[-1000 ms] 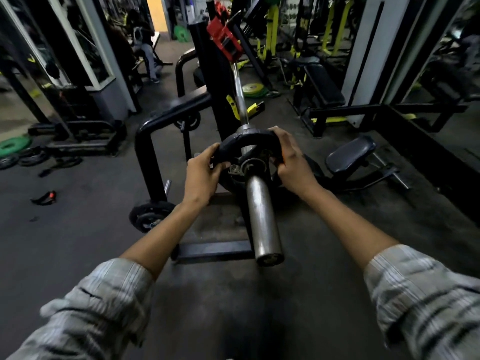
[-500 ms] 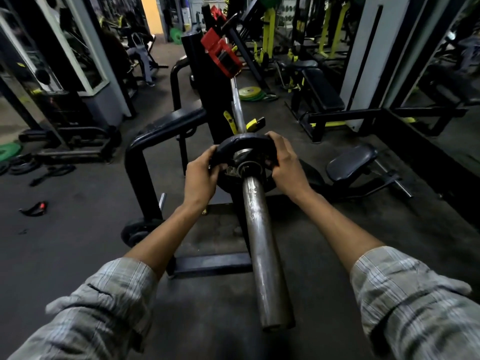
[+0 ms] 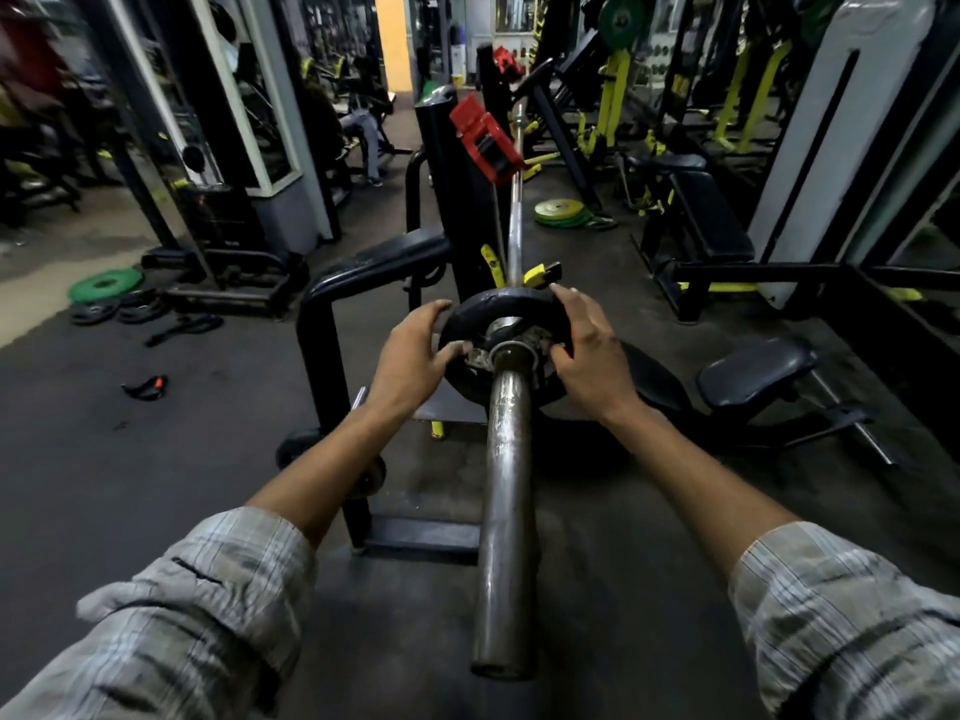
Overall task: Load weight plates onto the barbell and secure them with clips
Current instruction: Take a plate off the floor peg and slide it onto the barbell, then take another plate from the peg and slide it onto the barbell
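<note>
Both hands grip a small black plate [image 3: 485, 310] threaded on the barbell [image 3: 505, 491] sleeve: left hand [image 3: 413, 358] on its left rim, right hand [image 3: 587, 350] on the right rim w/ thumb on the face. Plate sits far up the sleeve, near the rack post [image 3: 457, 200]; red hook [image 3: 480, 140] above.

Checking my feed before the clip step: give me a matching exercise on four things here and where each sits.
Things:
1. black plate
2. red clip
3. green plate
4. yellow plates

Places:
A. floor, far left
B. on the sleeve, between both hands
C. floor, right of the bar
D. up on the black upright

Pairs: 1-B, 2-D, 3-A, 4-C. The left hand and right hand grip the black plate's rim.
</note>
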`<state>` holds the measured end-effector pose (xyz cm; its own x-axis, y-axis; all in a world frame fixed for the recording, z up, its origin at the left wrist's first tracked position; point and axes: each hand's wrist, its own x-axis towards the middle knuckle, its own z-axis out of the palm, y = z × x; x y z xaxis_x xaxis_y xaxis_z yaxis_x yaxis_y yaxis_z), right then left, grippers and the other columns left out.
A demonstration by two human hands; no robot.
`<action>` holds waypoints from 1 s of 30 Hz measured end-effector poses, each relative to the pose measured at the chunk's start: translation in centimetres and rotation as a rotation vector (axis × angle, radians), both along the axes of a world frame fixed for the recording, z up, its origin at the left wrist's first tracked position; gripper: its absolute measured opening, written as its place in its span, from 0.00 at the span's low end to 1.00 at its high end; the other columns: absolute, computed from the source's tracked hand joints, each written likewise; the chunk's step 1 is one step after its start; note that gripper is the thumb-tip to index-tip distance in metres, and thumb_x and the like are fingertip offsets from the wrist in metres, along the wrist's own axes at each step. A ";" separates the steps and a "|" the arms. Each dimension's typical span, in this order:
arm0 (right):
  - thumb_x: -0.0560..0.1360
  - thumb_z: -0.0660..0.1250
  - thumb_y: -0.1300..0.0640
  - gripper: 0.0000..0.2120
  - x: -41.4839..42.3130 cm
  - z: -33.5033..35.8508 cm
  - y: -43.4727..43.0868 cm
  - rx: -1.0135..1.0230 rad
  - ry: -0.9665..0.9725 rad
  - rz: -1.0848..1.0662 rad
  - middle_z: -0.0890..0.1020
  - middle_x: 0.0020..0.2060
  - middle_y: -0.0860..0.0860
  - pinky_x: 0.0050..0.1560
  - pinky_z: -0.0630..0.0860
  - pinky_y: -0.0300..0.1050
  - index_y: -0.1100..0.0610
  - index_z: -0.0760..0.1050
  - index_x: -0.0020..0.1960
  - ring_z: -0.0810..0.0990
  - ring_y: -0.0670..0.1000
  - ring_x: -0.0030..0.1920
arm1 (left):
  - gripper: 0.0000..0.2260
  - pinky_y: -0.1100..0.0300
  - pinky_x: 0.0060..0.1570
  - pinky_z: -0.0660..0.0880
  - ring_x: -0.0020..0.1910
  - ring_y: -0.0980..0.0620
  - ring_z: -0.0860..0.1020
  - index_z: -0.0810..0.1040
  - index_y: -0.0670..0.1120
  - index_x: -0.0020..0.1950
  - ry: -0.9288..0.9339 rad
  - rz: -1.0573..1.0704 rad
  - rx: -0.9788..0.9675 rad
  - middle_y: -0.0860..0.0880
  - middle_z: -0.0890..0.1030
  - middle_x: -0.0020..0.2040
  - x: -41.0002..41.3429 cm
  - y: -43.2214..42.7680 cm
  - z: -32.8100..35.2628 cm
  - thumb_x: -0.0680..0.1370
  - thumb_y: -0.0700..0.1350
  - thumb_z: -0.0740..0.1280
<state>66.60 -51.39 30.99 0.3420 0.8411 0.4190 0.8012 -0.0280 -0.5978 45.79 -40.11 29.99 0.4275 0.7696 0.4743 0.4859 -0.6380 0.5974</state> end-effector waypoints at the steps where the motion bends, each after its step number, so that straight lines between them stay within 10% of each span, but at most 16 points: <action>1: 0.77 0.69 0.61 0.34 -0.3 0.7 -0.3 -0.006 -0.052 0.017 0.68 0.77 0.56 0.71 0.71 0.64 0.51 0.62 0.81 0.67 0.57 0.77 | 0.28 0.52 0.67 0.74 0.68 0.47 0.77 0.74 0.44 0.72 0.038 0.019 0.024 0.45 0.80 0.68 -1.1 -0.4 0.6 0.76 0.51 0.76; 17: 0.79 0.64 0.36 0.37 -18.7 5.8 4.7 -0.196 -0.640 0.314 0.63 0.81 0.55 0.76 0.64 0.59 0.52 0.60 0.82 0.64 0.58 0.79 | 0.33 0.53 0.74 0.66 0.76 0.47 0.69 0.70 0.46 0.76 0.388 0.082 0.109 0.46 0.70 0.77 -25.2 -0.8 4.7 0.77 0.60 0.72; 30: 0.78 0.63 0.35 0.36 -34.9 -5.6 9.9 -0.505 -0.589 0.346 0.67 0.78 0.55 0.73 0.67 0.58 0.52 0.62 0.80 0.68 0.60 0.76 | 0.33 0.54 0.73 0.65 0.77 0.50 0.67 0.68 0.50 0.77 0.630 -0.055 -0.147 0.49 0.67 0.79 -44.1 6.2 -5.8 0.77 0.64 0.68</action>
